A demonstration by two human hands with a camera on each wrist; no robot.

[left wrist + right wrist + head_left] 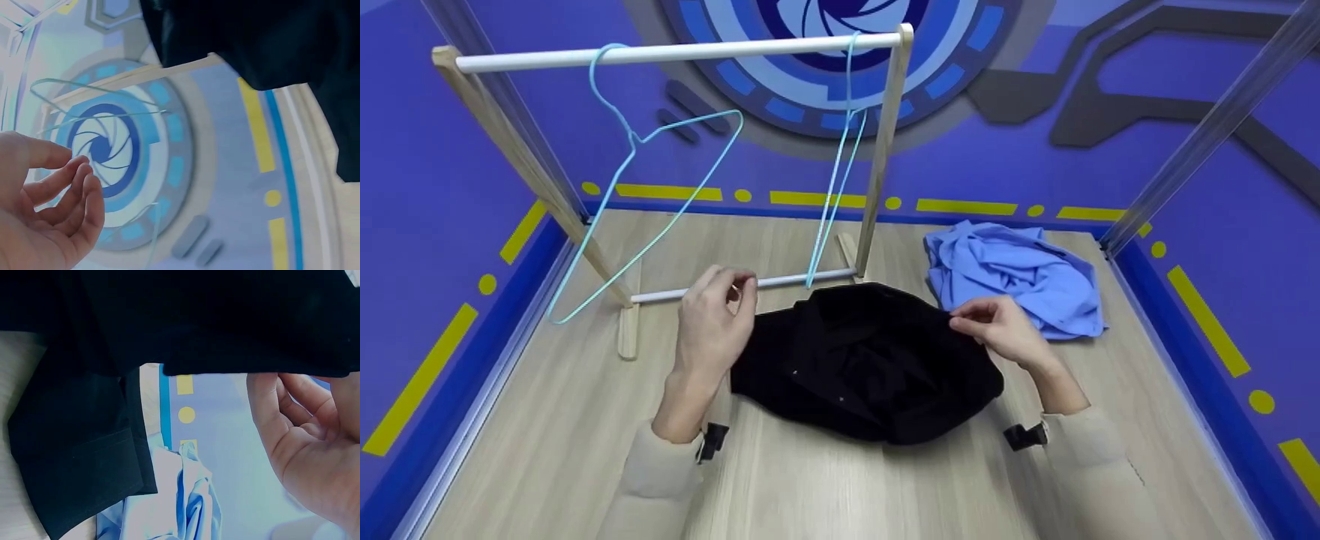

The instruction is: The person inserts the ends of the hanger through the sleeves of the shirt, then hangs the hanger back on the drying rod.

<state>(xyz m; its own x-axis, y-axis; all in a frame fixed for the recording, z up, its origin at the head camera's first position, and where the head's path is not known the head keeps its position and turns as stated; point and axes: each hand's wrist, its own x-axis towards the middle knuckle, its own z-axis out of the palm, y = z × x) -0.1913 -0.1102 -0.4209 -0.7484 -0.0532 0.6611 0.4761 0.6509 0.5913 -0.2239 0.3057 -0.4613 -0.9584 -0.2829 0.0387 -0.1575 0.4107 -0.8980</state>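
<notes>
A black shirt (877, 367) with small pale buttons lies bunched in the middle of the tabletop, its upper edge lifted at the right. My right hand (1006, 326) pinches that edge between thumb and fingers; in the right wrist view the dark cloth hides the fingertips, and a sleeve with a stitched cuff (107, 461) hangs down. My left hand (709, 322) is raised just beside the shirt's left end. Its fingers are loosely bent, with the thumb close to the index fingertip and nothing between them, as the left wrist view shows.
Behind the left hand stands a rack with a white rail (735, 49) and wooden posts. A light-blue hanger (635, 139) hangs at its left, another hanger (851, 112) near the right post. A crumpled blue garment (1005, 270) lies behind the right hand. Blue walls enclose the tabletop.
</notes>
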